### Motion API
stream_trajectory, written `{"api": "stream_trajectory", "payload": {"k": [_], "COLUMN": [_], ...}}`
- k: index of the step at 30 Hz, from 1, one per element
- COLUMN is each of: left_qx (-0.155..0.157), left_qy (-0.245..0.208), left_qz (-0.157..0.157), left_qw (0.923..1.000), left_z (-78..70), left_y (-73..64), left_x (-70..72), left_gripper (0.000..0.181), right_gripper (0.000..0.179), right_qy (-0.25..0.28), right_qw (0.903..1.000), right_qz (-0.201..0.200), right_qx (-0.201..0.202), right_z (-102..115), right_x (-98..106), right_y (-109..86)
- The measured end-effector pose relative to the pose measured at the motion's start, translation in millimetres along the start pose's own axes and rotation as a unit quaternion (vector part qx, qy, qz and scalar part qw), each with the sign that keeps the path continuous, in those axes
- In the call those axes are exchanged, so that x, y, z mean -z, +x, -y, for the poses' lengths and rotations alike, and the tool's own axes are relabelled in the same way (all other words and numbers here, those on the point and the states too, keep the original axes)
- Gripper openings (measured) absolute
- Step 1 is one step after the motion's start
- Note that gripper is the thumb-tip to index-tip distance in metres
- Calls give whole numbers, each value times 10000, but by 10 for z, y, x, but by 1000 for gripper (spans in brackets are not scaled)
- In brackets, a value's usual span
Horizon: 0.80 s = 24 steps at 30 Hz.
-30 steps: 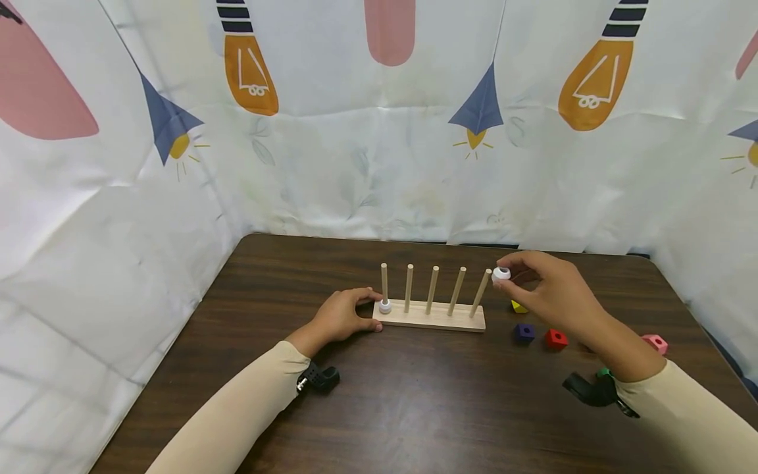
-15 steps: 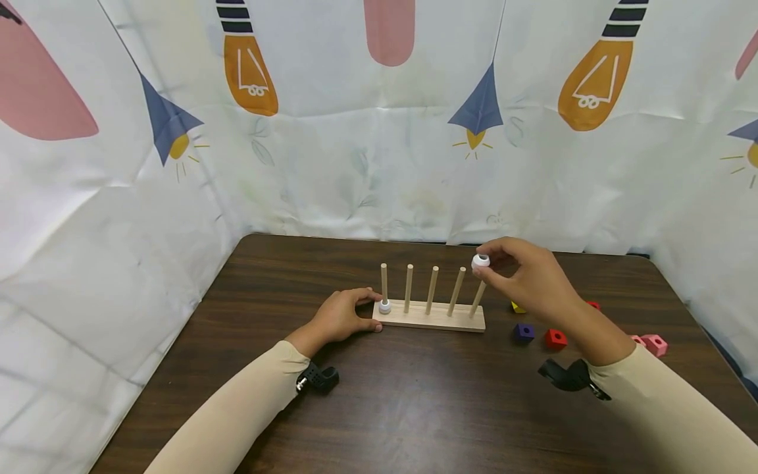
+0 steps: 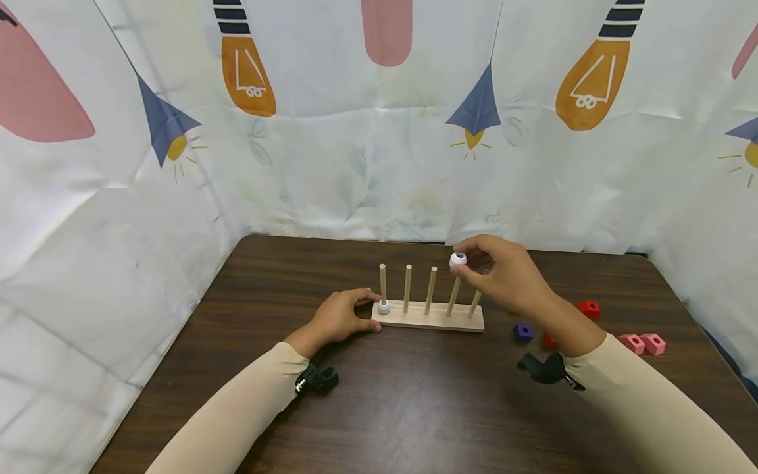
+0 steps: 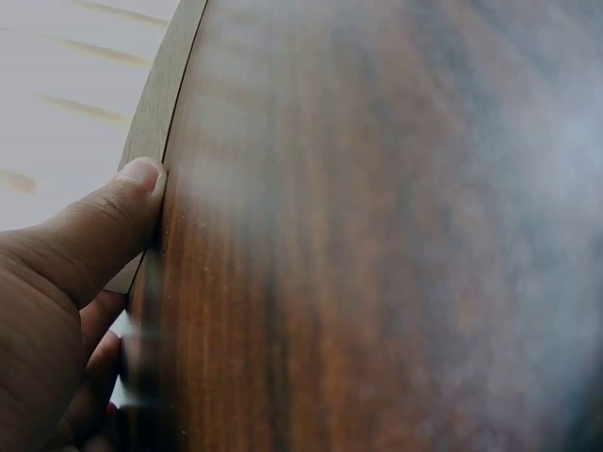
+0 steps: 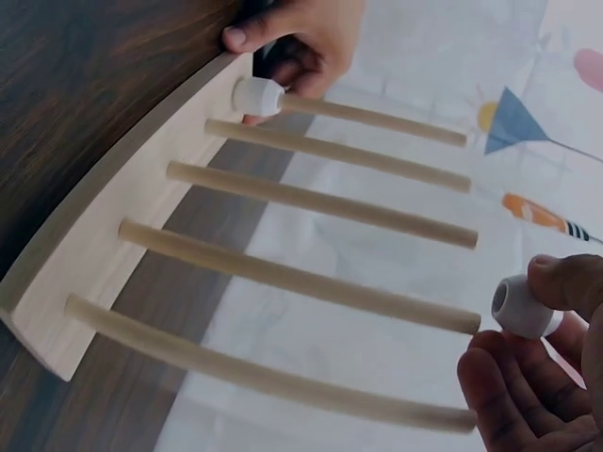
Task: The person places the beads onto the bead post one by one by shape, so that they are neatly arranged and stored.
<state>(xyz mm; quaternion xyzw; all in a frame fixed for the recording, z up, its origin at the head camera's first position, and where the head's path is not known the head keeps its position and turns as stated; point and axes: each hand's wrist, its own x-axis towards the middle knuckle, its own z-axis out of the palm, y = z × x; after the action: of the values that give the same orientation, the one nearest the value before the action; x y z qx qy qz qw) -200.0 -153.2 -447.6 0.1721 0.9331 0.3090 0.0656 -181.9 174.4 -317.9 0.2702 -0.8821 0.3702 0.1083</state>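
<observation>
Fingers (image 5: 499,388) of the right hand (image 3: 503,273) pinch 1 white bead (image 3: 458,261) above a 5-peg rack (image 3: 435,320), gripped by the left hand (image 3: 340,316) between the worktop's (image 3: 385,408) side edges.

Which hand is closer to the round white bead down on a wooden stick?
Left. The left hand grips the end of the pale wooden board, just beside that bead; the right hand is farther away, in the air, pinching another white bead.
</observation>
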Motion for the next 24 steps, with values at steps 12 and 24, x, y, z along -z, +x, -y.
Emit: {"api": "stream_trajectory", "payload": {"k": [12, 24], "left_qx": [5, -32], "left_qy": [9, 64], "left_qz": [42, -22], "left_qw": [10000, 10000], "left_z": [23, 26], "left_y": [11, 16], "left_x": [-12, -11], "left_gripper": [61, 61], "right_gripper": [29, 29], "right_qy": [95, 244], "right_qw": [9999, 9994], "right_qz": [81, 191], "right_qx": [-22, 173], "right_z": [113, 196], "right_x": [-138, -281], "right_y": [98, 224]}}
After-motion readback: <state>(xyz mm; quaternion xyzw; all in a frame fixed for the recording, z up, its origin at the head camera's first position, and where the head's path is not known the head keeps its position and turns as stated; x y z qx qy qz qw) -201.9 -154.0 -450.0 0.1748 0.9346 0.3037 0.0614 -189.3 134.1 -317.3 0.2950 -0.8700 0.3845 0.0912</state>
